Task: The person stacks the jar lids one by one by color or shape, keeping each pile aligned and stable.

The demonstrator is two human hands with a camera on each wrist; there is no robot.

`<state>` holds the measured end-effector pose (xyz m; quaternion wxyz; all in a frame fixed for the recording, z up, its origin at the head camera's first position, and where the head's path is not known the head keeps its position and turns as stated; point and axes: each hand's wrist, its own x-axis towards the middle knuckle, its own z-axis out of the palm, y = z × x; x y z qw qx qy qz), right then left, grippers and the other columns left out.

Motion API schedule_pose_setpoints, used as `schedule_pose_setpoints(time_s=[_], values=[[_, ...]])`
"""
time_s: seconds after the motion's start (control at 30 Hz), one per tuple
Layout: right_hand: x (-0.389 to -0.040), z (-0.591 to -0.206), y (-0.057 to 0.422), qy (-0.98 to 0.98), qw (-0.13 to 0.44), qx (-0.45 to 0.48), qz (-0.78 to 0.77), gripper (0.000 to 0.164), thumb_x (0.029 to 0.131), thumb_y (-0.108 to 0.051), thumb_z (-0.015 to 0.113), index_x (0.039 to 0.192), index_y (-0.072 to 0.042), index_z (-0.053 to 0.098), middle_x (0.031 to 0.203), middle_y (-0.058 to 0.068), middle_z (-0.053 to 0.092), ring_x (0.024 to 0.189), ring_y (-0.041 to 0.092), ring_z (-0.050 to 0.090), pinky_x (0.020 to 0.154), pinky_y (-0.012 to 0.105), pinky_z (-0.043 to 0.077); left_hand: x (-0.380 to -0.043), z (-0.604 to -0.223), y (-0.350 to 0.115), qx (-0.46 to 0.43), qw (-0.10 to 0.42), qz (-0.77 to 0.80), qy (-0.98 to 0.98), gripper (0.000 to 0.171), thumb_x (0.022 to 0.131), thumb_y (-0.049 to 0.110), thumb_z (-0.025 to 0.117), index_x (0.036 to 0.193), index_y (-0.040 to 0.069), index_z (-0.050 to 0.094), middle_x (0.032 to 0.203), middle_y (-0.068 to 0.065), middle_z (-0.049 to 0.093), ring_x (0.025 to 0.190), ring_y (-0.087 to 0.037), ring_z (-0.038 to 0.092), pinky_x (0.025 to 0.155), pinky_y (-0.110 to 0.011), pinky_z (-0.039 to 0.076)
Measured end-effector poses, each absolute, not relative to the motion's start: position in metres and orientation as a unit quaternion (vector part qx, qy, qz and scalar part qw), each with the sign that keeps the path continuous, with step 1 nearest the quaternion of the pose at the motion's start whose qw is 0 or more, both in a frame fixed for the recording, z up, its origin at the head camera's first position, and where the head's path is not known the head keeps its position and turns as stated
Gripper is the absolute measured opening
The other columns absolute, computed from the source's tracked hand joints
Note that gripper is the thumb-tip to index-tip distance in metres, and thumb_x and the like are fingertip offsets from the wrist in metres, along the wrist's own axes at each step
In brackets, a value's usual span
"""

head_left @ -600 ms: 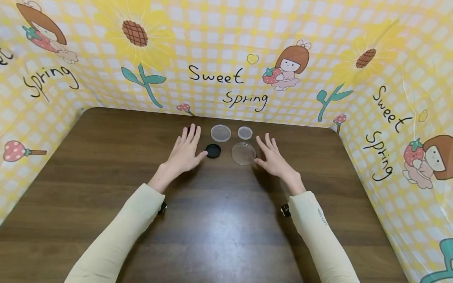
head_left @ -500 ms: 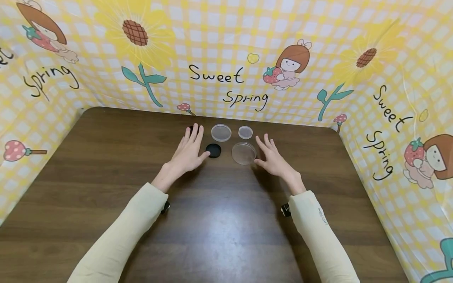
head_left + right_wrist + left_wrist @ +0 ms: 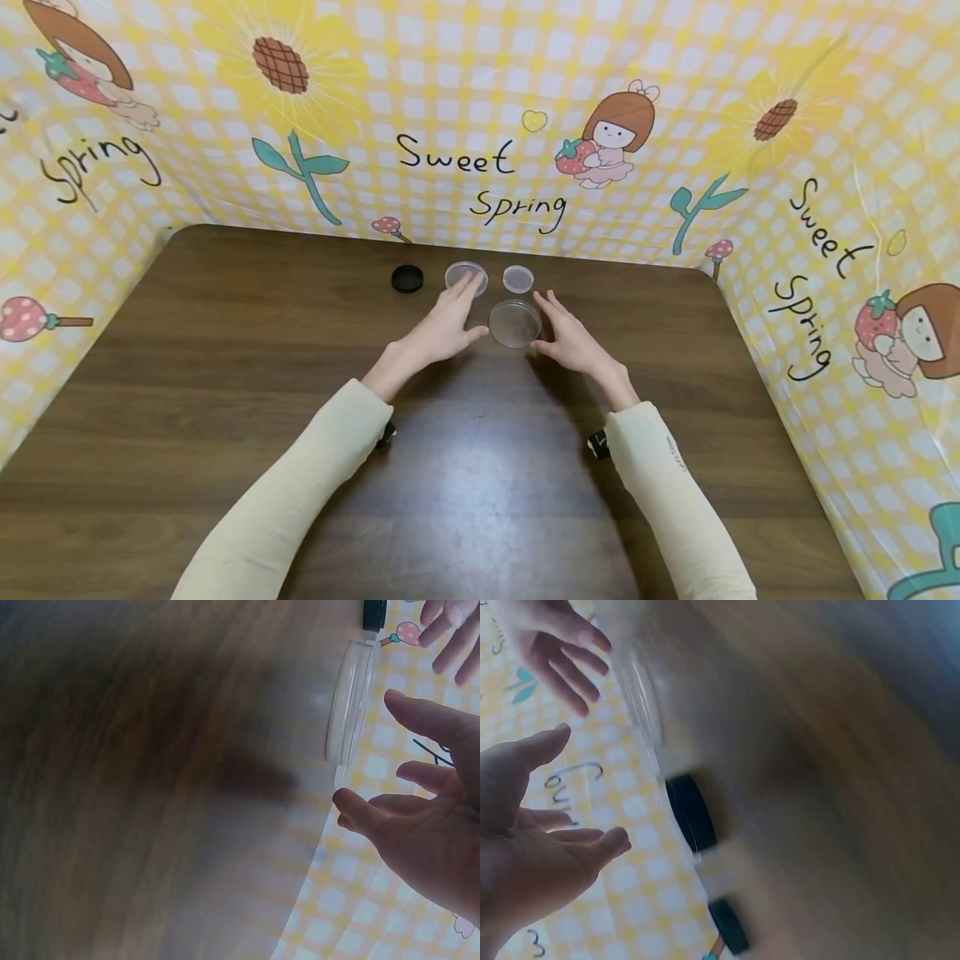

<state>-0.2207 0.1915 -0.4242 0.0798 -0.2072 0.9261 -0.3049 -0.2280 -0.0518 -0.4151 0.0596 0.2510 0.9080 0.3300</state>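
My left hand (image 3: 442, 327) hovers with straight fingers over the middle of the group of round dishes, its fingertips overlapping a clear dish (image 3: 459, 273) at the back. Facing it from the right is my right hand (image 3: 576, 340), fingers extended, thumb close by the rim of a larger clear dish (image 3: 515, 323). Neither hand holds anything. A small clear dish (image 3: 517, 279) lies behind that larger one. One black round dish (image 3: 407, 278) shows at the back left. The nearer black dish (image 3: 691, 812) appears in the left wrist view but is hidden by my left hand in the head view.
Everything lies on a dark brown wooden table (image 3: 225, 400). A yellow checked cloth (image 3: 450, 83) with printed flowers and lettering rises behind the table's back edge and along both sides.
My left hand has moved right, uncovering the back black dish and covering the nearer one. The right hand has shifted slightly left. The dishes appear to stay in place.
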Motion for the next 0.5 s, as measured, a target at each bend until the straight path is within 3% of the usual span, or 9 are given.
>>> schedule_pose_setpoints(time_s=[0.2,0.4,0.5], values=[[-0.222,-0.426,0.189,0.927,0.071,-0.201,-0.309,0.08,0.086,-0.004,0.071,0.15,0.004,0.024,0.154,0.03,0.017,0.125,0.04,0.046,0.094,0.048,0.044,-0.23,-0.422,-0.028,0.246,0.07,0.341,0.904,0.083,0.091,0.014,0.068,0.154,0.003,0.014,0.155,-0.026,0.016,0.139,-0.046,0.02,0.108,-0.056,0.026],[-0.223,-0.428,0.188,0.925,0.062,-0.193,-0.323,0.077,0.085,0.0,0.07,0.149,0.004,0.028,0.15,0.03,0.025,0.128,0.04,0.042,0.09,0.042,0.05,-0.231,-0.428,-0.011,0.235,0.088,0.337,0.907,0.085,0.089,0.011,0.07,0.154,0.003,0.015,0.152,-0.028,0.02,0.136,-0.046,0.024,0.105,-0.054,0.032],[-0.224,-0.43,0.188,0.921,0.067,-0.19,-0.332,0.078,0.084,0.001,0.071,0.148,0.005,0.027,0.146,0.031,0.03,0.121,0.039,0.046,0.091,0.041,0.049,-0.231,-0.43,-0.006,0.226,0.094,0.336,0.909,0.087,0.088,0.011,0.072,0.153,0.003,0.015,0.15,-0.029,0.022,0.135,-0.045,0.027,0.105,-0.053,0.034]])
